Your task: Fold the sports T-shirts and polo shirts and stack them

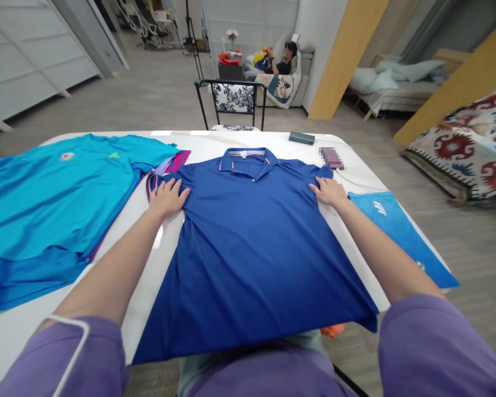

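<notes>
A dark blue polo shirt (256, 237) lies spread out, front up, on the white table (144, 300), its collar at the far side and its hem hanging over the near edge. My left hand (167, 197) rests flat with fingers spread on the sleeve at the left. On the opposite sleeve lies my right hand (328, 191), fingers stretched out as well. Both palms face down on the cloth. Left of the polo is a stack of shirts with a turquoise shirt (58, 193) on top. A folded light blue garment (397, 231) lies by my right forearm.
At the table's far right are a dark green case (301, 138) and a blurred-out dark red item (332, 158) with a cable. A black-framed chair (233, 99) stands beyond the far edge. Farther back a person (283, 60) sits on a sofa. Something orange (333, 331) shows below the near edge.
</notes>
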### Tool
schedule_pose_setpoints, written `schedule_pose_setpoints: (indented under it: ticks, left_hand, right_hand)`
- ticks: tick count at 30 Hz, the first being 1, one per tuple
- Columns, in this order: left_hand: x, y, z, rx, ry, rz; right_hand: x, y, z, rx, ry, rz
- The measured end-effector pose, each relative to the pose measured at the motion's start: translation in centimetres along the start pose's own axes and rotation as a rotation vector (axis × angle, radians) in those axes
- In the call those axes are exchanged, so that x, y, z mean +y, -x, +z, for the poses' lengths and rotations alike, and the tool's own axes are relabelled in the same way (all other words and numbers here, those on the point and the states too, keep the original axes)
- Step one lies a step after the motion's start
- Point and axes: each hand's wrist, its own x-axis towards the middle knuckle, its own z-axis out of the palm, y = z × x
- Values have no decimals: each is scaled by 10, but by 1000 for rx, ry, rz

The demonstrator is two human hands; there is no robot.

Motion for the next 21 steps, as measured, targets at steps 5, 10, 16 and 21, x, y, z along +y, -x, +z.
schedule_pose_setpoints:
  ticks: [5, 10, 16, 21]
  left_hand:
    - [-3, -27, 4, 3, -198, -71]
    - [74, -37, 28, 100, -135, 238]
    - [123, -97, 58, -76, -115, 268]
    - [119, -158, 59, -65, -109, 310]
  right_hand:
    - [1, -11, -13, -50, 318, 70]
    - [-42, -49, -7, -91, 61, -145]
    - [-68, -103, 35, -219, 43, -142]
    - [-56, -158, 54, -141, 71, -185]
